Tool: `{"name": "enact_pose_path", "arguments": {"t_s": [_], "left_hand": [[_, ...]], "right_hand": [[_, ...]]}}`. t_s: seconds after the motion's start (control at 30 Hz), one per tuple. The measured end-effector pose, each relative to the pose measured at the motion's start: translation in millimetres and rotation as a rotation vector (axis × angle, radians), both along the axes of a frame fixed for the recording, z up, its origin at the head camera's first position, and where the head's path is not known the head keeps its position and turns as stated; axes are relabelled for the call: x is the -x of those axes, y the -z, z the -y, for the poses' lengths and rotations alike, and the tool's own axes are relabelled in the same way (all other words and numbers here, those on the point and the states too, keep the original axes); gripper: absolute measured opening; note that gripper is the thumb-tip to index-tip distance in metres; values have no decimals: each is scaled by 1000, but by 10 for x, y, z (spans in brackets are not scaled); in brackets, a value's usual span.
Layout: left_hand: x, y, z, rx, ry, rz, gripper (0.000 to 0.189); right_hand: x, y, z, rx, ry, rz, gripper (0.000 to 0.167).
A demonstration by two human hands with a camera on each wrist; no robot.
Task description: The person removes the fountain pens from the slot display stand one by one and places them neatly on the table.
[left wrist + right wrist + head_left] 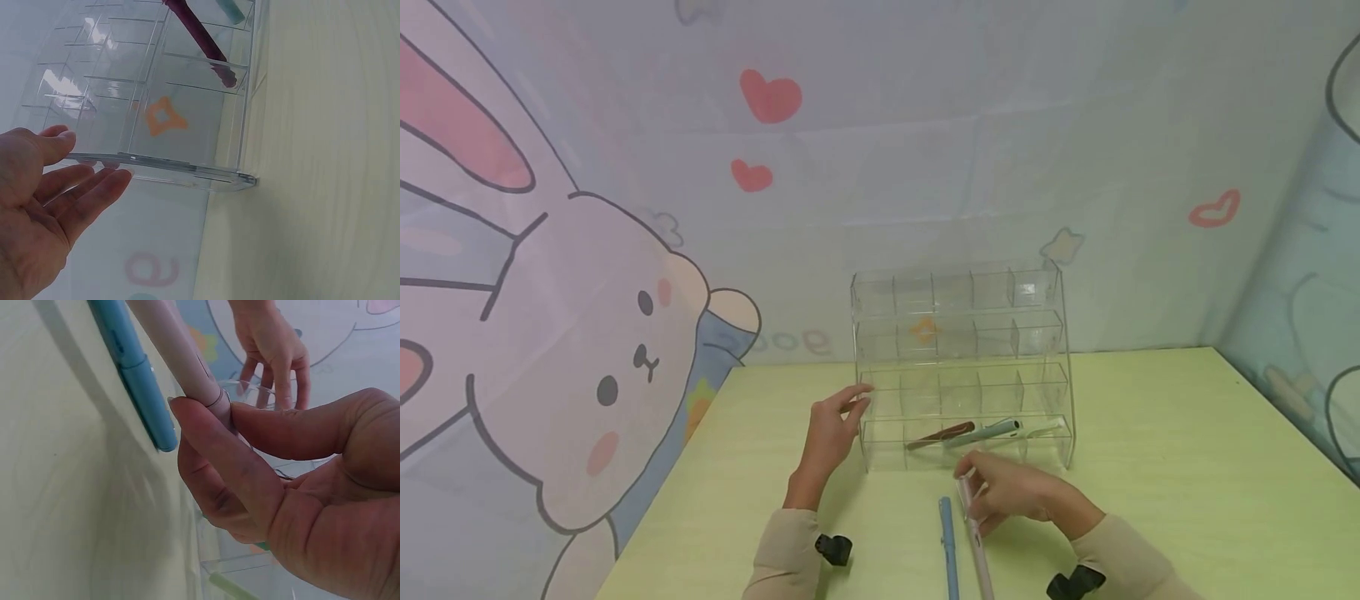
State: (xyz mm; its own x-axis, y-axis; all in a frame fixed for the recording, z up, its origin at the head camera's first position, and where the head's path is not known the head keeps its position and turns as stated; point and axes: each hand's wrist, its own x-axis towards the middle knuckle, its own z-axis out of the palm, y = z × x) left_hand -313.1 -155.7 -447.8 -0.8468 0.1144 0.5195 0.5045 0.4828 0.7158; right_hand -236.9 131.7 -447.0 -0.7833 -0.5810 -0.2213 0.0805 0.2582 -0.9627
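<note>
A pale pink pen [976,542] is pinched between the thumb and fingers of my right hand [1011,492], tilted above the table in the right wrist view. Beside it, a blue pen [949,546] lies on the table. My left hand [831,433] grips the left side edge of a clear tiered pen rack [958,400], thumb on one face and fingers on the other [94,194]. In the rack's lowest tier lie a dark red pen [940,436], a green pen [985,433] and a light green pen [1045,428], all slanted.
The rack stands on a pale yellow-green table [1150,467], near its back edge. Behind hangs a curtain [925,167] printed with a rabbit and hearts. The rack's upper tiers have several compartments split by clear dividers.
</note>
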Motion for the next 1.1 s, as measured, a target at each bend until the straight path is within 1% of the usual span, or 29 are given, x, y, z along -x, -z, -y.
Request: {"name": "enact_pose_path", "arguments": {"t_s": [0.1,0.23,0.43,0.57,0.67,0.83,0.9,1.1], "left_hand": [[6,0,3,-2,2,-7,21],[-5,-17,15,-7,3,-21,22],[1,-13,-3,15,18,0,24],[-11,-11,1,22,11,5,23],[-10,-5,7,24,4,-1,23],[-14,3,11,41,-4,7,23],[-15,4,12,43,-5,10,23],[-13,-8,13,43,-4,-2,23]], "right_hand": [[-2,34,29,-16,22,4,54],[14,70,62,-32,27,-7,53],[13,143,52,-44,58,-30,53],[1,157,58,-46,45,-34,52],[-6,167,65,-74,27,-77,49],[-20,182,64,-190,8,-191,40],[-23,183,67,-214,1,-211,38],[-38,175,93,-216,-3,-224,38]]}}
